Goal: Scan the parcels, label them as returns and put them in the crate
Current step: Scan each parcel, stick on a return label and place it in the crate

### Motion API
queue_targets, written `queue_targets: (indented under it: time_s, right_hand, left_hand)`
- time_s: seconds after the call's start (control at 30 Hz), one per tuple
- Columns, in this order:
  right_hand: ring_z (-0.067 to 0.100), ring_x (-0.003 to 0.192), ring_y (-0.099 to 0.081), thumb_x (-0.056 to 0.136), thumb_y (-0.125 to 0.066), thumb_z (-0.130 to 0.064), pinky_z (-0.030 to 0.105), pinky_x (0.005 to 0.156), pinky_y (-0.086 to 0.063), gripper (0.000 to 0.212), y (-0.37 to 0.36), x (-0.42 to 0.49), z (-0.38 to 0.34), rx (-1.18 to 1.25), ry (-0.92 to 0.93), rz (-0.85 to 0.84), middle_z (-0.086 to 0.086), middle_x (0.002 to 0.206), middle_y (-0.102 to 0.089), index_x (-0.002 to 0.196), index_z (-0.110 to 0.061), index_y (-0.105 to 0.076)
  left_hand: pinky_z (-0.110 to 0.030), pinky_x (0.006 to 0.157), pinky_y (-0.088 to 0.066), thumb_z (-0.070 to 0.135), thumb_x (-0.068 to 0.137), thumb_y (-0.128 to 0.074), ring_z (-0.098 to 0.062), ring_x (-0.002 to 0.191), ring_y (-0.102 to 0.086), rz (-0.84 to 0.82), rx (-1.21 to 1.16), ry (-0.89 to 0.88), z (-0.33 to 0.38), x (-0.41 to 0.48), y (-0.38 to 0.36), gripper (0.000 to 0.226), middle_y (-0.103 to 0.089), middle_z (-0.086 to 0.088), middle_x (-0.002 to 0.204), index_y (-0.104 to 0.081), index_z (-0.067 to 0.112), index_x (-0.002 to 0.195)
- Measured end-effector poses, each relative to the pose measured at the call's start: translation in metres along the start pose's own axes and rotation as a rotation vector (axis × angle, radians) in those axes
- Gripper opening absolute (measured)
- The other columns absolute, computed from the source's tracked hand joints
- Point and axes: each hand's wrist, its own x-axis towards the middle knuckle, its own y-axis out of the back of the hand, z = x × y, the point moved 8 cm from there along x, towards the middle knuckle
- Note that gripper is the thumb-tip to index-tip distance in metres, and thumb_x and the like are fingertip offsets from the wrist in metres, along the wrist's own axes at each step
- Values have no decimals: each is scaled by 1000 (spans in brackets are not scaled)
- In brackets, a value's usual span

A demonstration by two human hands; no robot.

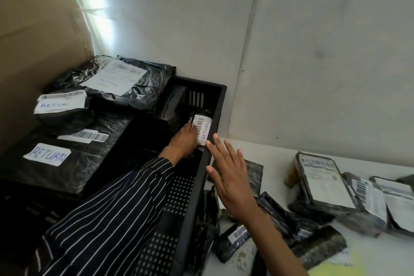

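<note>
A black plastic crate [210,101] stands at the table's left end. Inside it, at the far right corner, my left hand [182,141] grips a small black parcel [201,129] whose white label carries a barcode and the word RETURN. My right hand [230,177] hovers over the crate's right rim with its fingers spread and holds nothing. Another black parcel [173,102] leans at the crate's far wall.
Left of the crate lie stacked black parcels [67,163] marked RETURN, against a tall cardboard box [38,40]. On the white table [275,159] to the right lie several black parcels [324,184] with barcode labels. A yellow sheet [340,266] lies near the bottom edge.
</note>
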Motion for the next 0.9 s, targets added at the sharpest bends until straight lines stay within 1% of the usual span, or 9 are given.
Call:
queue_targets:
  time_s: [0.1,0.23,0.3,0.4,0.53,0.63,0.73,0.8,0.9]
  right_hand:
    - [3,145,7,96,-9,-59,30,118,10,56,-1,1,0,9,-4,-9,-23,157,1,149,-39,-12]
    - [-1,144,3,96,-16,-57,31,118,4,55,3,-1,0,107,-2,-20,-22,157,-4,148,-40,-15]
    - [0,144,-7,96,-22,-57,30,118,-5,55,8,-7,6,168,-8,12,-19,157,-14,147,-36,-22]
    - [3,137,-29,95,-34,-53,28,112,-25,50,12,-26,30,227,-84,72,-12,149,-36,137,-27,-45]
    - [13,114,-51,94,-47,-36,39,94,-44,30,12,-65,73,144,-186,108,-4,122,-59,114,-19,-60]
    - [22,99,-55,91,-53,-21,39,81,-44,18,12,-97,107,11,-247,100,1,105,-62,105,-15,-63]
    - [29,90,-55,88,-62,-10,38,71,-40,9,12,-124,142,-149,-349,69,6,96,-60,97,-11,-63]
    - [32,90,-54,87,-63,-11,38,70,-37,12,15,-141,163,-254,-462,63,10,98,-60,98,-7,-63]
    - [36,100,-52,90,-60,-18,43,80,-39,26,20,-164,189,-342,-685,37,17,108,-57,110,-2,-58]
  left_hand:
    - [-40,116,-20,25,98,-46,-31,144,-12,-27,6,-15,0,1,2,66,-7,-19,157,-12,2,150]
    - [-41,108,-32,24,96,-51,-33,132,-35,95,-107,-35,10,-11,28,52,-34,-18,145,-34,5,143]
    - [-37,104,-35,22,96,-51,-31,125,-43,195,-184,-80,22,-27,47,44,-44,-17,135,-43,7,137]
    - [-29,100,-34,18,95,-53,-25,117,-48,314,-271,-169,48,-65,78,30,-51,-12,125,-55,11,124]
    - [-22,92,-38,21,93,-56,-14,105,-54,381,-367,-260,92,-120,102,16,-58,-4,110,-65,13,104]
    - [-27,88,-47,24,93,-57,-12,98,-57,252,-424,-249,121,-139,86,14,-61,0,105,-64,14,100]
    - [-29,88,-48,29,94,-56,-13,99,-56,59,-415,-174,144,-142,43,20,-60,1,106,-62,14,105]
    - [-31,90,-47,29,94,-56,-15,99,-55,-53,-437,-129,158,-140,6,23,-60,-2,109,-60,11,108]
    - [-34,90,-46,26,95,-55,-22,100,-56,-156,-439,-53,168,-129,-49,19,-59,-10,110,-58,9,103]
